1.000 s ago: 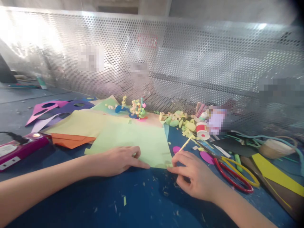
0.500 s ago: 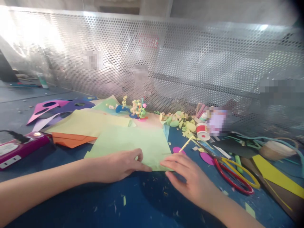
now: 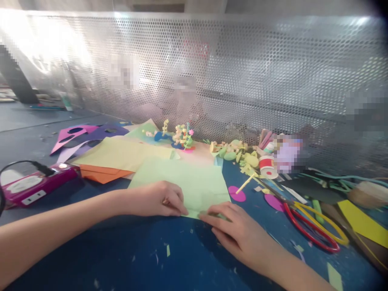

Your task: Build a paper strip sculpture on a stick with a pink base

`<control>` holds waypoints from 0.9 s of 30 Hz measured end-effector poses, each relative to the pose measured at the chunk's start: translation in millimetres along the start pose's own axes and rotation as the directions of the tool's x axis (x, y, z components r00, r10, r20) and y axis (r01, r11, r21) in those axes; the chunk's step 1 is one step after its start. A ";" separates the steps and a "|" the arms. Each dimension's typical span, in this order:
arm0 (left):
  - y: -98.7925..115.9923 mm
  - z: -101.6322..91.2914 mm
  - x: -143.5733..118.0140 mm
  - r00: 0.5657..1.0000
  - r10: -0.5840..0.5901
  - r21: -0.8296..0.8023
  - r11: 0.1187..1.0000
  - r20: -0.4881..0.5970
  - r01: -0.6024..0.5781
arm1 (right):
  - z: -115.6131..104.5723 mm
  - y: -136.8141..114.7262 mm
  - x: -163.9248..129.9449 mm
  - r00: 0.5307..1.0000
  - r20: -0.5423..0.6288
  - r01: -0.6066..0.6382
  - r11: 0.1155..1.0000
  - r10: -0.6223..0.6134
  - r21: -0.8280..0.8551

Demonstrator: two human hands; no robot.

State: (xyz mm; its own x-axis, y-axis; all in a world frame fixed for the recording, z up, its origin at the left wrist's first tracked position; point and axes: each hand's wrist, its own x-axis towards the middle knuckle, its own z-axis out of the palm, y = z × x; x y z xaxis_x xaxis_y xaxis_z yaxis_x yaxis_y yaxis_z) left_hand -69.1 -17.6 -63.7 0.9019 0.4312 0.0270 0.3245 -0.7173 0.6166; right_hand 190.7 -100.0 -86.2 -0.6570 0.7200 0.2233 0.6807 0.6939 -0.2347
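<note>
With the light green paper sheet [image 3: 184, 184] lying flat on the blue counter [image 3: 127, 258], the left hand [image 3: 157, 199] and right hand [image 3: 239, 234] pinch its near edge, apparently starting a fold that needs careful alignment.

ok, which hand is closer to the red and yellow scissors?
Right. The right hand lies just left of the scissors, fingertips on the green paper; the left hand is farther left, across that sheet's near edge.
</note>
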 end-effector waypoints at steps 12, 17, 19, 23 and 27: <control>-4.8 -5.5 -4.3 1.000 0.007 -0.018 1.000 0.026 -0.006 | -3.5 -5.0 4.4 0.998 0.060 -0.008 0.995 0.014 -0.104; -6.1 -15.7 -14.6 0.995 -0.076 -0.040 0.996 0.059 0.078 | -5.8 -5.3 5.2 0.998 0.059 -0.001 0.996 0.007 -0.092; -7.6 -18.8 -19.5 0.992 -0.111 -0.051 0.992 0.061 0.114 | -6.0 -5.1 5.4 0.998 0.064 -0.003 0.996 0.009 -0.088; -12.9 -22.4 -28.6 0.991 -0.125 -0.017 0.992 0.048 0.126 | -5.3 -3.8 4.7 0.996 0.089 -0.006 0.996 0.014 -0.088; -16.5 -23.0 -35.0 0.993 -0.118 0.021 0.993 0.031 0.117 | -6.5 -6.4 7.2 0.998 0.056 0.005 0.994 0.002 -0.111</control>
State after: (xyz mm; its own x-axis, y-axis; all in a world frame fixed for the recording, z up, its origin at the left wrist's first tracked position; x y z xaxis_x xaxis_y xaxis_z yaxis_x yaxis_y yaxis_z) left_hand -112.5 -8.3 -56.7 0.8656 0.4959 -0.0701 0.4341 -0.6730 0.5988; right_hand 183.7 -99.3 -77.0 -0.6730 0.7200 0.1696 0.7095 0.6931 -0.1272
